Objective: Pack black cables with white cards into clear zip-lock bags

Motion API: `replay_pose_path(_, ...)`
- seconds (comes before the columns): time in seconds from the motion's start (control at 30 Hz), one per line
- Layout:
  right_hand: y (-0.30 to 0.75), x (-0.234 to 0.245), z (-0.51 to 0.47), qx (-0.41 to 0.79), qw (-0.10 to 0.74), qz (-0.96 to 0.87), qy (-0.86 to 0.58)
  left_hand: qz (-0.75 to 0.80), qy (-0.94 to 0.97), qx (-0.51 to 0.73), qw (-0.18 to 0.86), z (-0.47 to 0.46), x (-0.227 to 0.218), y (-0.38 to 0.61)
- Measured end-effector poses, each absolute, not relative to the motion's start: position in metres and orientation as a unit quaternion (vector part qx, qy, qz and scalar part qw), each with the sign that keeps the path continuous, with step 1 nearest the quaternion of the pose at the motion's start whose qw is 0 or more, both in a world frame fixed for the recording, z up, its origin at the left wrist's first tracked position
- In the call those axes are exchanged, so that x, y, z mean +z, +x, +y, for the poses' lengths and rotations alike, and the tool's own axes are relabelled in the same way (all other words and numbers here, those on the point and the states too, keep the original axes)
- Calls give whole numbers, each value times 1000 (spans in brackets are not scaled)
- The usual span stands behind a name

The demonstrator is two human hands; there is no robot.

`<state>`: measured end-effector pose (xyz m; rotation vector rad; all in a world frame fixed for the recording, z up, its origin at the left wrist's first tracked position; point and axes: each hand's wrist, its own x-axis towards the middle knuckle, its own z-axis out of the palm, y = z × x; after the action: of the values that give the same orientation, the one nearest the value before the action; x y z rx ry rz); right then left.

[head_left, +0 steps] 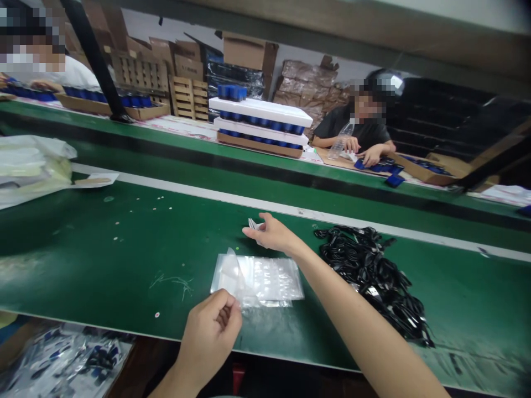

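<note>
While the left hand [213, 331] pinches a clear bag [233, 275], the right hand [269, 233] is at some white slips [254, 224].
Left thumb and fingers are together on the bag's near corner, its film raised over the left part of the stack [280, 276], which lies flat on the green table [124, 265] before the person. The right hand is beyond the stack, thumb and forefinger to either side of the slips; whether they clamp them I cannot tell. To the right of the right forearm, black cables [373, 271] lie heaped. A pale strip [232, 197] runs behind the right hand, and a white sack [33, 163] lies at far left. Across the way, trays [265, 112] are piled up, and a co-worker [352, 126] has both hands near blue parts [385, 166].
</note>
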<state>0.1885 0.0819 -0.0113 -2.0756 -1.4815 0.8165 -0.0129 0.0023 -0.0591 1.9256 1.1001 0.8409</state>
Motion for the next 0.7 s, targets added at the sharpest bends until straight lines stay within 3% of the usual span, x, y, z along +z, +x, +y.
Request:
replay_pose_path(0.33, 198, -16, 81, 383, 282, -501, -723, 440, 712, 343, 427, 2, -54, -12)
replay_pose_path(0.5, 203, -9, 60, 257, 366, -492, -747, 465, 649, 356, 485, 2, -52, -11)
replay_pose_path(0.7, 165, 5, -41, 103, 453, -569, -678, 473, 561, 373, 568, 16, -49, -11)
